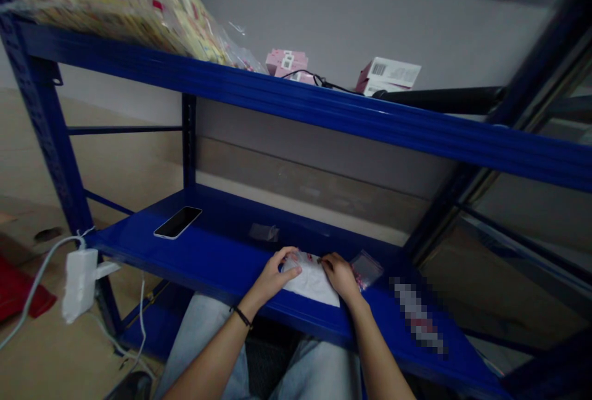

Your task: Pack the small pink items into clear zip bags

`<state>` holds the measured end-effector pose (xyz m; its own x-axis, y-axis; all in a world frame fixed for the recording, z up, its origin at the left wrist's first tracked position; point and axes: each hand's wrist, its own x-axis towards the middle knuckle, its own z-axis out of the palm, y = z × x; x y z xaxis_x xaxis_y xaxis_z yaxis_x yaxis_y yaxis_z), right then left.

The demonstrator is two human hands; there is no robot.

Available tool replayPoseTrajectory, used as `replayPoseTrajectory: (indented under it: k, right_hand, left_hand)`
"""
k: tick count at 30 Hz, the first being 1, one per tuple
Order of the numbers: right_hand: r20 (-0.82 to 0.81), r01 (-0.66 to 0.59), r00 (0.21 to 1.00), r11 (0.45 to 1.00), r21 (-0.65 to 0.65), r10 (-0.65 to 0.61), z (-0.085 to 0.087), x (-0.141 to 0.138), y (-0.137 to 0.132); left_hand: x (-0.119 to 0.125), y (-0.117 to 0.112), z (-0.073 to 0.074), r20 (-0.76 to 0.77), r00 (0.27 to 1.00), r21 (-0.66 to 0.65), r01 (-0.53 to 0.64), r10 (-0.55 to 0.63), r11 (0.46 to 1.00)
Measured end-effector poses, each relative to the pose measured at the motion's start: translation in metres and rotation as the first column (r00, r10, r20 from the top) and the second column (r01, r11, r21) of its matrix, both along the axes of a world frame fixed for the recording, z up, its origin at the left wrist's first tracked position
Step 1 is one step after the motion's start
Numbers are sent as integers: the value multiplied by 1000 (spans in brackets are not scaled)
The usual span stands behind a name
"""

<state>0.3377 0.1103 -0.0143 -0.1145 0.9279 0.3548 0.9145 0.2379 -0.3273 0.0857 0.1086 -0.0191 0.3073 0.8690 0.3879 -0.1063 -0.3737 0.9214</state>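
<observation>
Forearms (213, 354), white packet (312, 284) between left grip (272, 278), holding its edge, and right grip (343, 275), curled, hold unclear

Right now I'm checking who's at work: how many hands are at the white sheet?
2: the left hand at the left of the white sheet, the right hand at its right. No others show.
</observation>
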Motion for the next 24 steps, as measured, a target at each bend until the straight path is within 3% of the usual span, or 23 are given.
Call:
replayPoseTrajectory:
  k: [5, 9, 12, 16, 18, 20, 22, 24]
  right_hand:
    - [-46, 4, 999, 1000, 29, -3, 11, -1, -4]
    - [-299, -9, 954, 996, 91, 36, 43, -20, -12]
    - [-400, -126, 904, 988, 92, 152, 72, -47, -21]
    - [-296, -316, 902, 948, 45, 315, 94, -70, -28]
    - [-298, -246, 919, 966, 78, 258, 91, -63, -23]
    - [-349, -88, 929, 990, 107, 120, 80, -43, -13]
    - [-343, 47, 939, 997, 65, -22, 63, -19, -3]
    - [-270, 106, 958, 994, 19, -97, 44, 0, 4]
  left_hand:
    - [1, 0, -1, 9, 1000, 2, 16, -16, 1000]
    - [1, -1, 2, 12, 1000, 14, 11, -11, 1000]
    - [2, -1, 4, 12, 1000, 18, 24, -24, 1000]
    - [2, -1, 3, 51, 997, -6, 63, -63, 998]
    - [2, -1, 2, 135, 986, -65, 105, -96, 992]
    - [2, -1, 3, 292, 947, -159, 185, -133, 970]
    - [1, 0, 4, 466, 871, -244, 296, -156, 923]
    - [-1, 1, 6, 586, 794, -304, 399, -160, 865]
